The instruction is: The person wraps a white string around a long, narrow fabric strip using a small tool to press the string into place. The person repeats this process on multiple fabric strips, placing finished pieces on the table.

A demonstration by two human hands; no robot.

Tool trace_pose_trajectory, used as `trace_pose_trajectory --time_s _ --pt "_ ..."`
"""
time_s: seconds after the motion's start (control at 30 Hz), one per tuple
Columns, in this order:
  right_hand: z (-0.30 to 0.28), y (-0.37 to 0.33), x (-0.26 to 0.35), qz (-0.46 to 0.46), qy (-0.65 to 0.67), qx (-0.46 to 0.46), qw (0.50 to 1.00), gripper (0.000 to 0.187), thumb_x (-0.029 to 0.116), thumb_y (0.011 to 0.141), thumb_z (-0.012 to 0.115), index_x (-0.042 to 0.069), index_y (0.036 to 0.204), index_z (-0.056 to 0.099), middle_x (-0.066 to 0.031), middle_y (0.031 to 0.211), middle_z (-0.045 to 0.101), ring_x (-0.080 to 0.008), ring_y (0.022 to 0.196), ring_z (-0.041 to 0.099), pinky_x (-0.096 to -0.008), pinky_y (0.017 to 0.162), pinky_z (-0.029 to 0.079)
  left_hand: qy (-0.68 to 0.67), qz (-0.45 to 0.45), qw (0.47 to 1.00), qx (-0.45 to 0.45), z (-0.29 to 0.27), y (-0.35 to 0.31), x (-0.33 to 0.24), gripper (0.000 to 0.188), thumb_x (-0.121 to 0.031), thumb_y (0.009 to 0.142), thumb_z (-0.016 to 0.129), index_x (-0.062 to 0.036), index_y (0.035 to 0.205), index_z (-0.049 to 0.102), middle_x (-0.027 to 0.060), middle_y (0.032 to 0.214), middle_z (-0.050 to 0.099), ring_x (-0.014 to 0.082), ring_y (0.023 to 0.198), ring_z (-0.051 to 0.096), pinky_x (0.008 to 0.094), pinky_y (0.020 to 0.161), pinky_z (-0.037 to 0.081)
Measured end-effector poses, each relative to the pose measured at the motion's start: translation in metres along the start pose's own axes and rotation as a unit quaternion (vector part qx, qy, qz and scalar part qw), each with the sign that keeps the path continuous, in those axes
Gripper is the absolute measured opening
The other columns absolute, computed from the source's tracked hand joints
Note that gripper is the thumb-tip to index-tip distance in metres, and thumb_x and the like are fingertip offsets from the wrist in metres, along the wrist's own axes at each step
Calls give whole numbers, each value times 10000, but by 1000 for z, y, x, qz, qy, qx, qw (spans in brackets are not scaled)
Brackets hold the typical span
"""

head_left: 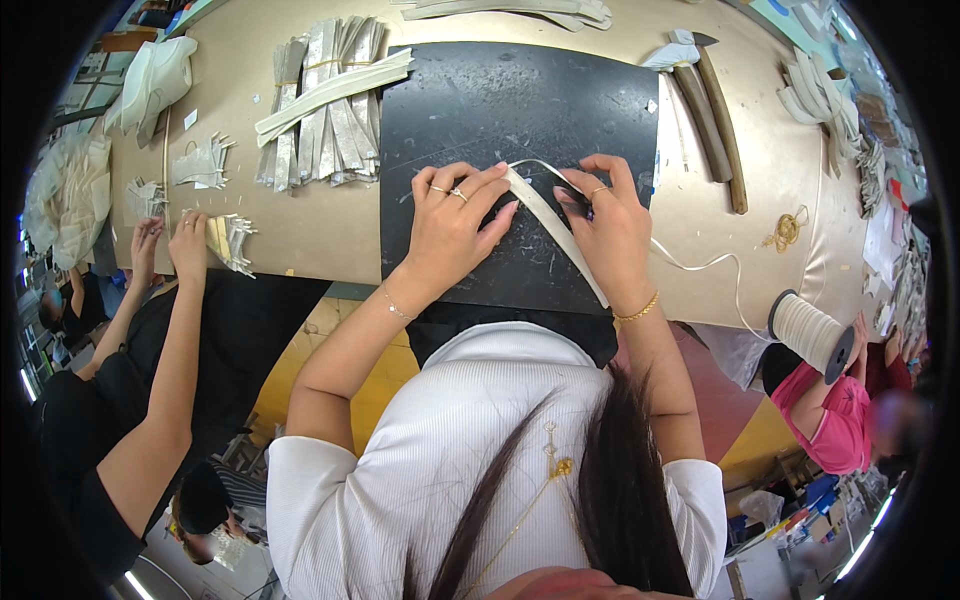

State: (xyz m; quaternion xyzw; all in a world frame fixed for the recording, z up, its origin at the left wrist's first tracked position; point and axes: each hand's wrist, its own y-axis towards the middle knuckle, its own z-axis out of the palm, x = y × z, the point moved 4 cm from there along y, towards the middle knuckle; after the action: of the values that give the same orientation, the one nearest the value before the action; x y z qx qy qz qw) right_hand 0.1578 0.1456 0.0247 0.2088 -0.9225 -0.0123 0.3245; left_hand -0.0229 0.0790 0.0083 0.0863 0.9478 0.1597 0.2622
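My left hand (447, 218) is closed in a pinch at the upper end of a flat cream strip (556, 233). The strip slants down to the right over a black work mat (520, 95) and passes by my right wrist. A narrow cream tape (700, 267) arcs from the strip's upper end to my right hand (614, 228), whose thumb and forefinger are closed on it. Something small and dark sits within the right fingers, too hidden to name. Beyond that hand, the tape loops loosely to a spool (812, 332) at the right table edge.
Banded bundles of grey strips (335, 110) lie left of the mat, with a cream bundle (335, 95) across them. Two hammers (722, 130) and a small golden coil (786, 232) are at the right. A co-worker's hands (185, 240) handle pieces at the left.
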Motion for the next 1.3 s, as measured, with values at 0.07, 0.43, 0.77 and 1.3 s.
trace_pose_trajectory --time_s 0.07,0.43,0.77,1.3 --pt "-10 5 10 47 -43 52 997 261 160 821 821 101 1070 767 -47 1131 647 -230 758 700 -355 649 551 3 3 1000 1 0 0 0 278 -148 812 807 -79 1068 723 -5 1237 712 209 1053 605 404 967 363" --pt "-30 55 19 -75 -65 6 995 241 72 812 768 125 1048 769 -17 1074 672 -258 733 703 -368 634 549 50 27 998 12 3 -7 -4 366 -168 826 787 -118 1182 721 -10 1332 653 211 1115 571 425 980 359" --pt "15 81 14 -153 -106 262 947 133 167 907 701 47 940 654 -89 959 650 -334 832 702 -435 725 559 54 29 998 21 6 -10 -5 363 -183 839 772 -120 1191 710 8 1357 626 234 1142 553 439 979 368" --pt "14 42 21 -103 -27 141 984 171 132 828 744 99 994 758 -44 940 646 -289 716 700 -397 628 560 41 28 999 14 5 -12 -4 378 -147 816 775 -107 1187 712 16 1364 629 247 1149 553 441 982 378"
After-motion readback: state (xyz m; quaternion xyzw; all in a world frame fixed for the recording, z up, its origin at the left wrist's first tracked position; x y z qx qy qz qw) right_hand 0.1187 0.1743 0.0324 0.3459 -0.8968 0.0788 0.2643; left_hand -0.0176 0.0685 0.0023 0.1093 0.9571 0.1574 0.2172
